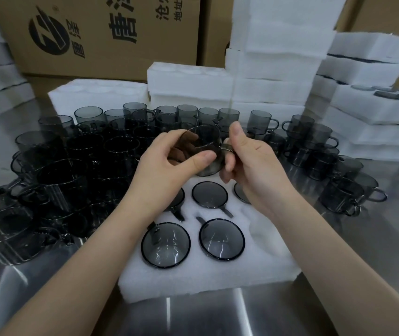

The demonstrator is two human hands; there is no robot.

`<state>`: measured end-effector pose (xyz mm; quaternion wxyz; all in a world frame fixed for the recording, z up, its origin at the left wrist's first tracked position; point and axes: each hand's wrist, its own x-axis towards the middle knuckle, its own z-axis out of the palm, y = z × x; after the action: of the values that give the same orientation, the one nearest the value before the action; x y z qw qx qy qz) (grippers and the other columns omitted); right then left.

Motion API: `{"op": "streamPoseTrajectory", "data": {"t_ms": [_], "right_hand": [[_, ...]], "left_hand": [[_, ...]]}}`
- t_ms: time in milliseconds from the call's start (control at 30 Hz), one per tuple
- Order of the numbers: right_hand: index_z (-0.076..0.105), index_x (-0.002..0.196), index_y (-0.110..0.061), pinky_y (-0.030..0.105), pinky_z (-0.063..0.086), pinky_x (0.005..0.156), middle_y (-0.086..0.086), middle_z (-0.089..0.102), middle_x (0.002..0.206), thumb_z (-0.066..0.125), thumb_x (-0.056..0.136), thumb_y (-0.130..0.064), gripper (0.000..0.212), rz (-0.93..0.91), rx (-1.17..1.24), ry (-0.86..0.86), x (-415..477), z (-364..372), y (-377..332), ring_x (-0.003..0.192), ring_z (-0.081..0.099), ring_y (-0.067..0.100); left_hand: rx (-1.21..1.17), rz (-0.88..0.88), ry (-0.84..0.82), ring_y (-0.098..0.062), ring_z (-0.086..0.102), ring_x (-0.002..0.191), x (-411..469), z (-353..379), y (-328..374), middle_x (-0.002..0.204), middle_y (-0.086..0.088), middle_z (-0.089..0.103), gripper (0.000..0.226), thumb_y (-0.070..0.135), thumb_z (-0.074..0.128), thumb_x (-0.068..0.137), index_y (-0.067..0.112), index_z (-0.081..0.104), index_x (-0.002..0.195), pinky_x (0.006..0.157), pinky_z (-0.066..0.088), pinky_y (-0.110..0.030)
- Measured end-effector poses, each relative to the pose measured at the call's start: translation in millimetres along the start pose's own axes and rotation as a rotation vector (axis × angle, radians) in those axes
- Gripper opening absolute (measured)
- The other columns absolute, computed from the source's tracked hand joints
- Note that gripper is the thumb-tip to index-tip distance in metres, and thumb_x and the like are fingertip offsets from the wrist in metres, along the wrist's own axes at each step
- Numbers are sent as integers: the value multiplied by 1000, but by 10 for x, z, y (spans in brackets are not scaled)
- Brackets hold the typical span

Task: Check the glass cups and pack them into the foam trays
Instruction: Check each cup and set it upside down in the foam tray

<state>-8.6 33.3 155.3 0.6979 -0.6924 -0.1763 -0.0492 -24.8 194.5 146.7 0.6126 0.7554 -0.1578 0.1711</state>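
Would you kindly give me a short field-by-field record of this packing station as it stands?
held cup: smoky glass, above the tray
left hand: grips its body
right hand: pinches its handle
foam tray: five cups seated, near-right pocket empty
loose cups: crowded on the steel table, left, behind, right
spare trays: stacked behind

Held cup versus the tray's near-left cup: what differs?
The held cup is raised and tilted between left hand and right hand; the near-left cup sits sunk in the foam tray. The held cup shows its side wall; the near-left cup only a round face. Both are grey glass.
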Motion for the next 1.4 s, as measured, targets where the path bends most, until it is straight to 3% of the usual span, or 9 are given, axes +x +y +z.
{"op": "streamPoseTrajectory", "data": {"t_ms": [167,300,467,567,767,900,1033,1233,1400], "right_hand": [[67,89,-19,27,48,53,-4,59,65,61,86,-36,18,-83,122,37,17,-9,-15,57,56,11],[56,124,-21,42,57,79,8,63,112,59,85,-33,41,-7,121,-94,23,13,32,98,66,19],[53,128,-18,43,56,78,15,63,123,50,91,-38,42,2,64,-130,-25,100,28,104,67,31],[57,125,-19,48,49,96,1,64,119,45,95,-41,39,-137,-253,-13,-32,106,40,112,61,19],[64,112,-24,50,50,92,-9,68,99,41,95,-43,35,-195,-304,136,-47,153,16,101,63,15],[64,116,-28,49,52,94,-3,70,112,42,98,-40,30,-139,-141,140,-49,150,16,110,65,19],[66,117,-19,34,59,71,4,74,104,38,104,-31,33,-45,92,108,-42,107,-22,97,71,21],[68,112,-13,30,58,67,5,75,98,42,103,-29,32,45,287,54,-5,48,-44,88,71,17],[60,123,-9,41,56,88,18,67,119,52,89,-49,52,248,540,-185,-4,59,-70,108,66,29]], "left_hand": [[-162,23,19,-11,65,89,4,-13,8,93,1,71,38,32,66,78,29,56,115,89,53,-34],[-235,83,-61,-5,66,83,-6,1,12,85,6,72,33,22,55,89,15,53,121,76,51,-20],[-29,167,-7,-13,61,98,-32,14,47,120,-1,62,29,24,52,92,25,61,119,88,50,-24],[150,258,3,-7,57,113,-64,18,72,125,7,59,42,15,55,88,31,55,126,101,45,-28],[303,298,-65,-2,51,123,-98,75,99,129,14,57,66,14,78,76,24,49,134,105,36,-16],[256,259,-48,-4,58,115,-100,69,92,122,12,61,63,13,81,75,23,50,129,102,43,-23],[216,243,-82,-6,52,127,-91,67,66,140,5,53,63,15,80,74,15,48,127,109,41,-33],[176,256,-110,-3,42,135,-93,54,65,145,9,44,49,18,72,73,38,39,103,110,41,-35],[218,248,-104,16,38,127,-76,29,34,157,7,30,54,12,76,80,43,38,102,101,39,-12]]}}
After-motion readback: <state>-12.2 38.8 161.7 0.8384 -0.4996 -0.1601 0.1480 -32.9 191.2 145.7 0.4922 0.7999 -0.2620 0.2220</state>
